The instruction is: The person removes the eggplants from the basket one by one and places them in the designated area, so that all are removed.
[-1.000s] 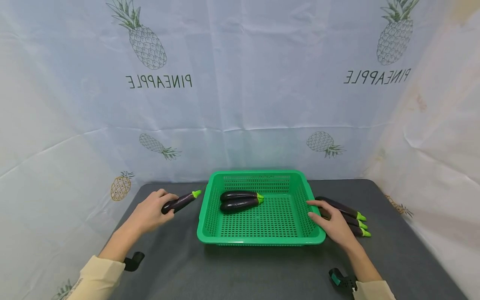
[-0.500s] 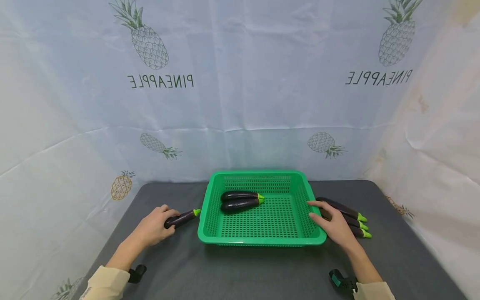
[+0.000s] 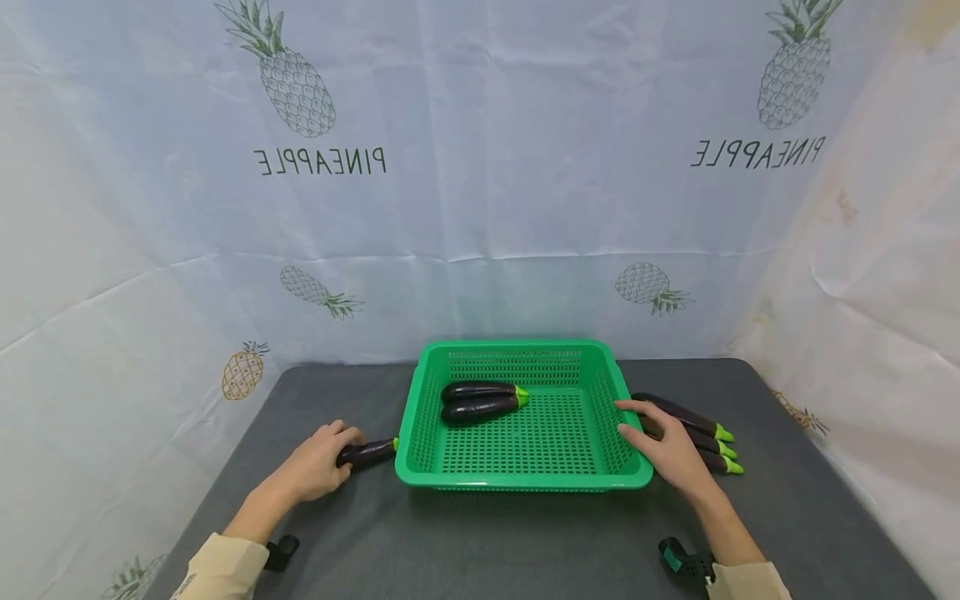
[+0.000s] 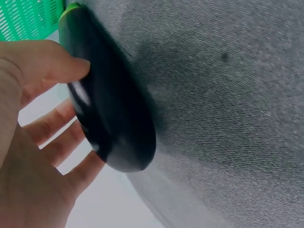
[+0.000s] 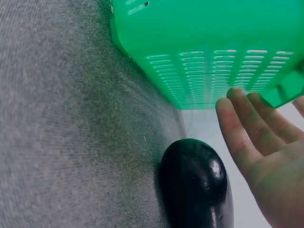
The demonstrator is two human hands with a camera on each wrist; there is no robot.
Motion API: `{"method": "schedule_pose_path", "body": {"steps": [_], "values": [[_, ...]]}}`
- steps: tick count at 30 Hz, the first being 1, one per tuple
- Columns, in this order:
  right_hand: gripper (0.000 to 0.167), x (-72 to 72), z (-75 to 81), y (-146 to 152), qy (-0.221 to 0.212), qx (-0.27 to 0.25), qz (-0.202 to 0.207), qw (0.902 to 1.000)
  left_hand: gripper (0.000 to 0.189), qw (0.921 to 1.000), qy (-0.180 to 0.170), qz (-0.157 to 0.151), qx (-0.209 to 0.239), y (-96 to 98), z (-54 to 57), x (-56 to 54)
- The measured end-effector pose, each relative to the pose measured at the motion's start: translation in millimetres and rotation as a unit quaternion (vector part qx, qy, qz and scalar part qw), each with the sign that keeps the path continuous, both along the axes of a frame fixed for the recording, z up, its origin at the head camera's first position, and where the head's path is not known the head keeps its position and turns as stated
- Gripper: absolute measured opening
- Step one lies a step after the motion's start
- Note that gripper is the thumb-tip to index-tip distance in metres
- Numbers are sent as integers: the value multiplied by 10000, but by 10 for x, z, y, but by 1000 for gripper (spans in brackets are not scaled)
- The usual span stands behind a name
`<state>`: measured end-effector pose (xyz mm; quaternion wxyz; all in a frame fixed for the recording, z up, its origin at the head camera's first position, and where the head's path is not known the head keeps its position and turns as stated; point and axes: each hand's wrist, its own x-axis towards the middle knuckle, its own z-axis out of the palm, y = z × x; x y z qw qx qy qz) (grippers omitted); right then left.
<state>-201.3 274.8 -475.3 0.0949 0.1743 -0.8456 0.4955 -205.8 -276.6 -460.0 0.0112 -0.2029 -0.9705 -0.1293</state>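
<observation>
In the head view my left hand (image 3: pixel 318 462) holds a dark purple eggplant (image 3: pixel 369 453) low at the table, left of the green plastic basket (image 3: pixel 525 482). Its green stem end meets the basket's left side. The left wrist view shows the thumb on top of this eggplant (image 4: pixel 111 104) and the fingers along its far side. My right hand (image 3: pixel 671 450) holds the basket's right rim, thumb and index finger over the edge. Other fingers (image 5: pixel 244 123) lie outside against the wall, below the rim. Two eggplants (image 3: pixel 480 408) lie side by side inside the basket, stems pointing right.
Several eggplants (image 3: pixel 712 450) lie on the dark grey table (image 3: pixel 510 550) right of the basket, partly hidden by my right hand. The rounded end of one eggplant (image 5: pixel 194 180) appears beneath that hand in the right wrist view. A pineapple-print curtain (image 3: pixel 525 208) hangs behind.
My left hand has come down and toward me, then slightly right, lowering the eggplant to the table beside the basket. The right hand and the basket have stayed put.
</observation>
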Motion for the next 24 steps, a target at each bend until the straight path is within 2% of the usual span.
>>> {"method": "schedule_pose_path", "body": {"steps": [7, 13, 17, 24], "values": [[40, -3, 1, 1, 22, 7, -5, 10000, 35, 9996, 234, -31, -151, 13, -12, -41], [40, -2, -3, 0, 47, 7, 2, 10000, 28, 9995, 256, 176, -88, 59, -5, -47], [40, -3, 2, -1, 53, 10, -2, 10000, 24, 9992, 227, 326, -8, 107, 34, -60], [40, 3, 19, -10, -14, 2, -23, 10000, 19, 9985, 355, 368, 190, 172, 142, -84]]}}
